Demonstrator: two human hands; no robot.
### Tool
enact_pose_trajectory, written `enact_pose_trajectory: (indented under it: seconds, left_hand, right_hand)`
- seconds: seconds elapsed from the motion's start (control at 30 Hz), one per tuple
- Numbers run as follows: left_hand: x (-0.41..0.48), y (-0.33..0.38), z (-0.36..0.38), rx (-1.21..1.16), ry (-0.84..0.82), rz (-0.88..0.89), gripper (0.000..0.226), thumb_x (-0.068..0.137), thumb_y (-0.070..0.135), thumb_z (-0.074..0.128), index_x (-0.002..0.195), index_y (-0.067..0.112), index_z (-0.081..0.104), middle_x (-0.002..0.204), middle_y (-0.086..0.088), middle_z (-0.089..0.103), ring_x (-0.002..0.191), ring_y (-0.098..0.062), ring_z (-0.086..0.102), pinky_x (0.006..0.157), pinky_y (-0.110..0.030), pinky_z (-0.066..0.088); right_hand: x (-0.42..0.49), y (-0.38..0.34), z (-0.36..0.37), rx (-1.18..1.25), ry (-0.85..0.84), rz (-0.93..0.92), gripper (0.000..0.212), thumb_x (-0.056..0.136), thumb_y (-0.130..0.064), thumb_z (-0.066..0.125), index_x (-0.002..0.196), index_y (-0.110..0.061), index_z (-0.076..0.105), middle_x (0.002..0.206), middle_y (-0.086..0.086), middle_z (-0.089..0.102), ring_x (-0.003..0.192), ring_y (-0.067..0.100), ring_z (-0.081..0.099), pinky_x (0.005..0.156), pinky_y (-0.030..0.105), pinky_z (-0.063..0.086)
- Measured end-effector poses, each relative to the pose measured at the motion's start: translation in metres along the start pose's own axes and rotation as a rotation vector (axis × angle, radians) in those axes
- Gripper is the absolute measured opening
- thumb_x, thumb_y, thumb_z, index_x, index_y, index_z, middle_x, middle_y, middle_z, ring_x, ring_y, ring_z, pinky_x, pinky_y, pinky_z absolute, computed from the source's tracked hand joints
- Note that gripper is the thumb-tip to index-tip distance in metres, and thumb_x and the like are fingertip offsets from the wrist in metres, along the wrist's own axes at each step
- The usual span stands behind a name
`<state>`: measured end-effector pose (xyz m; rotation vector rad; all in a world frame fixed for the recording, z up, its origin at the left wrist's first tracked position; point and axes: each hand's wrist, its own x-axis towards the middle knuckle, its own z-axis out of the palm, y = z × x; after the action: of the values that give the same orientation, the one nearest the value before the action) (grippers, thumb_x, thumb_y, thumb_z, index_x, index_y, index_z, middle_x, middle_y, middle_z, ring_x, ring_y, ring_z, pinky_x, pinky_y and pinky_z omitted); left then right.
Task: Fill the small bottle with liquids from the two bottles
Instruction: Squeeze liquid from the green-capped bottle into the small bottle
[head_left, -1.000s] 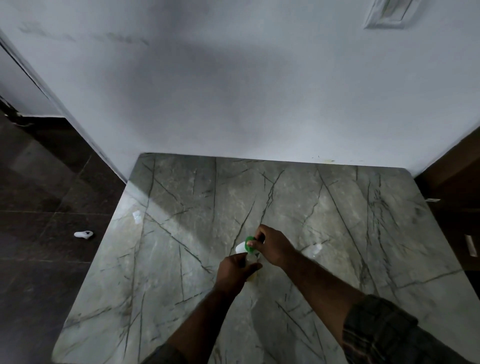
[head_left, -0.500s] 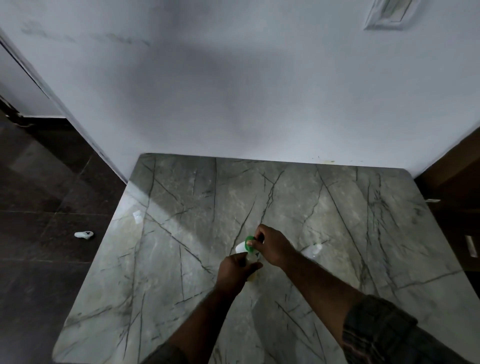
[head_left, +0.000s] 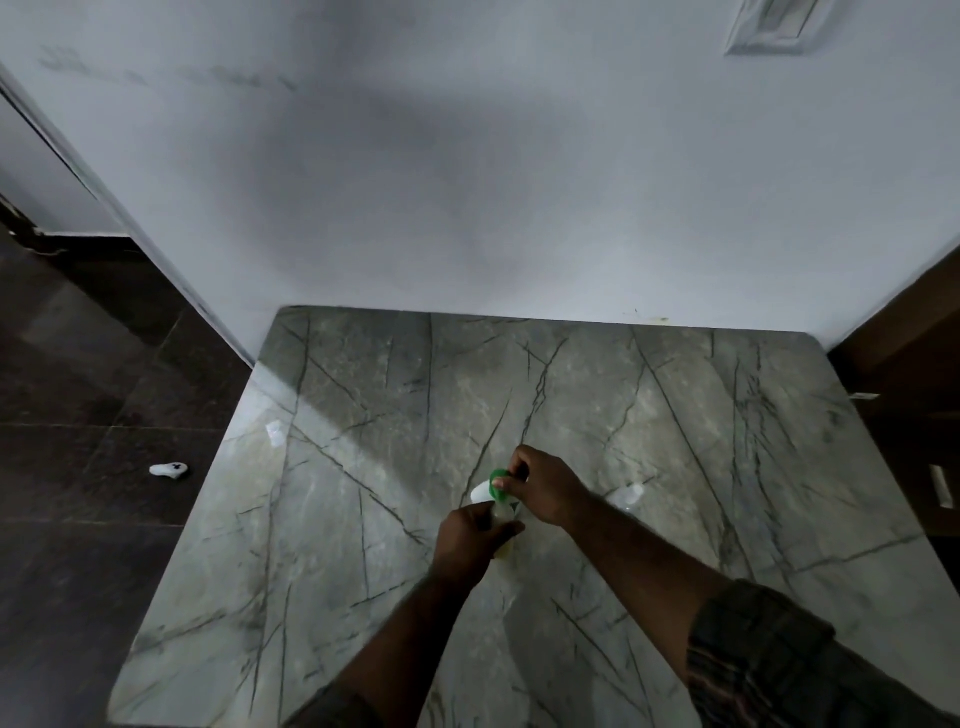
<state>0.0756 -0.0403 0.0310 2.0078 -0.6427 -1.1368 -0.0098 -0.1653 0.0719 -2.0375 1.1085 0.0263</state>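
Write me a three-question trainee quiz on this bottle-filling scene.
1. Multiple choice: what does the right hand grip? A) a green-topped white bottle B) a spoon C) nothing
2. True or false: the left hand lies flat on the marble table, holding nothing.
3. Fill in: the small white object on the dark floor lies to the table's ____ side.

Key: 1. A, held just over the small bottle. 2. False: the left hand holds the small bottle. 3. Left.
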Motion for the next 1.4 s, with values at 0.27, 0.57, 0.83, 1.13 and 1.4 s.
enact_pose_trajectory:
  seconds: [0.27, 0.57, 0.83, 1.13, 1.4]
  left_hand:
    - [0.0026, -0.0028, 0.0, -0.015, -0.003, 0.004, 0.025, 0.074, 0.031, 0.085, 0.095, 0.018, 0.077, 0.086, -0.006, 0.078, 0.08, -0.022, 0.075, 0.079, -0.047, 0.062]
    - [0.0039, 0.0018, -0.0015, -0.038, -0.012, 0.015, 0.024, 0.074, 0.031, 0.085, 0.091, 0.017, 0.077, 0.085, -0.008, 0.078, 0.081, -0.027, 0.075, 0.079, -0.049, 0.061]
    - [0.0041, -0.001, 0.0008, -0.059, 0.012, 0.003, 0.027, 0.071, 0.032, 0.087, 0.09, 0.014, 0.078, 0.082, -0.01, 0.077, 0.081, -0.031, 0.074, 0.077, -0.051, 0.06]
    - [0.0069, -0.0045, 0.0005, -0.03, 0.007, 0.018, 0.025, 0.071, 0.033, 0.087, 0.088, 0.019, 0.076, 0.082, -0.008, 0.077, 0.08, -0.029, 0.074, 0.077, -0.05, 0.061]
    - [0.0081, -0.0042, -0.0008, -0.02, 0.009, 0.061, 0.02, 0.072, 0.035, 0.085, 0.085, 0.022, 0.076, 0.074, -0.003, 0.075, 0.065, -0.016, 0.069, 0.069, -0.042, 0.059]
  right_hand:
    - [-0.0016, 0.0029, 0.0031, 0.006, 0.016, -0.014, 0.027, 0.087, -0.041, 0.066, 0.084, -0.019, 0.051, 0.082, -0.002, 0.057, 0.074, 0.015, 0.052, 0.062, 0.026, 0.036]
    - [0.0022, -0.003, -0.0025, -0.021, 0.038, -0.024, 0.027, 0.086, -0.039, 0.068, 0.082, -0.019, 0.051, 0.079, -0.003, 0.058, 0.071, 0.014, 0.053, 0.057, 0.025, 0.036]
    - [0.0031, -0.0007, 0.0007, 0.009, 0.022, 0.002, 0.027, 0.086, -0.04, 0.068, 0.084, -0.017, 0.052, 0.081, 0.0, 0.059, 0.074, 0.016, 0.054, 0.065, 0.028, 0.04]
    - [0.0025, 0.0041, 0.0056, 0.016, 0.026, 0.01, 0.028, 0.088, -0.042, 0.066, 0.086, -0.017, 0.053, 0.082, -0.001, 0.059, 0.074, 0.017, 0.055, 0.065, 0.028, 0.041]
    - [0.0038, 0.0012, 0.0021, 0.049, 0.029, 0.014, 0.026, 0.088, -0.041, 0.066, 0.086, -0.019, 0.051, 0.081, -0.003, 0.059, 0.072, 0.014, 0.054, 0.055, 0.02, 0.035]
